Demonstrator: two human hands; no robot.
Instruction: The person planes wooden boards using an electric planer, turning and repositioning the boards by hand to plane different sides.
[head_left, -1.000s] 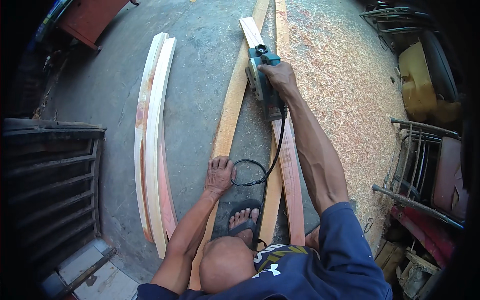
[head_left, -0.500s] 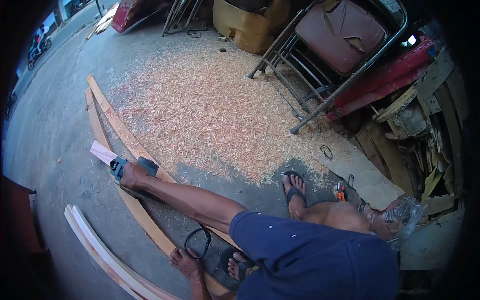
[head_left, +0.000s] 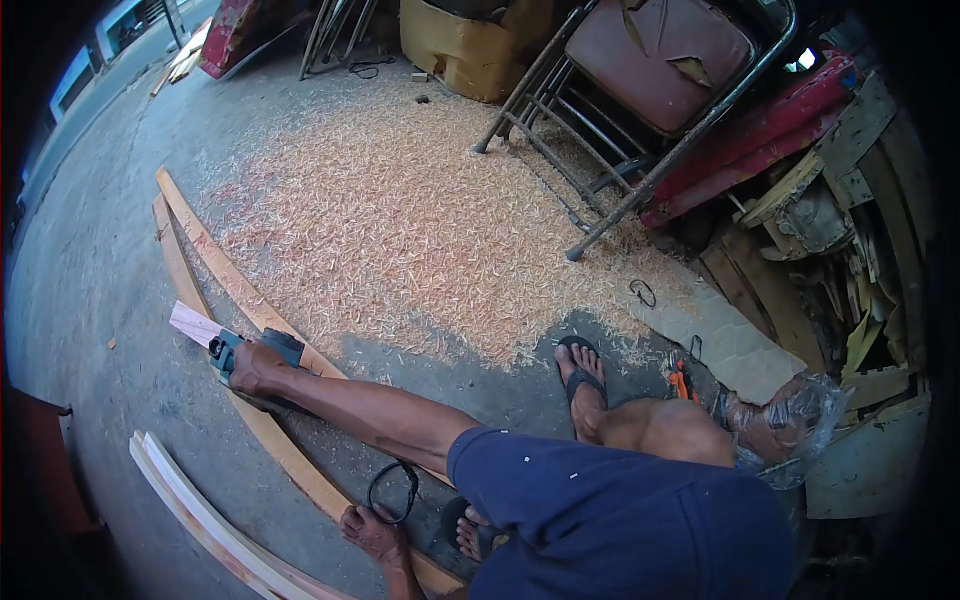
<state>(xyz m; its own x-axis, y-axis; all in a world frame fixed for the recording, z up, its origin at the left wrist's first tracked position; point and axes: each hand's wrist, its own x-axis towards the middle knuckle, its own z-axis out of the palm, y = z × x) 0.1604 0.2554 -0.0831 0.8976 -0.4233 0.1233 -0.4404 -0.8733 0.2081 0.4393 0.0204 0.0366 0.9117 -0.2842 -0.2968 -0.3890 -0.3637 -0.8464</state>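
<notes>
My right hand (head_left: 258, 369) is closed around a dark green electric hand planer (head_left: 222, 351), which sits over a curved wooden strip (head_left: 285, 452) at the left of the floor. A pale pink end of wood (head_left: 190, 323) sticks out past the planer's front. Nearer to me, my left hand (head_left: 376, 533) grips the same strip with its fingers curled at the edge. A looped black cord (head_left: 414, 484) lies beside that hand. Another curved strip (head_left: 215, 253) runs alongside, toward the far left. The planer's underside is hidden.
Wood shavings (head_left: 400, 220) cover the middle floor. Pale curved strips (head_left: 185, 492) lie at the lower left. A folding chair (head_left: 660, 60) with a torn seat stands at the upper right, near scrap wood (head_left: 770, 300). An orange-handled tool (head_left: 681, 380) lies past my sandaled foot (head_left: 584, 385).
The view has shifted slightly, so the far floor sits lower and further left. A motorbike at the upper left has gone from view. Both hands keep their holds.
</notes>
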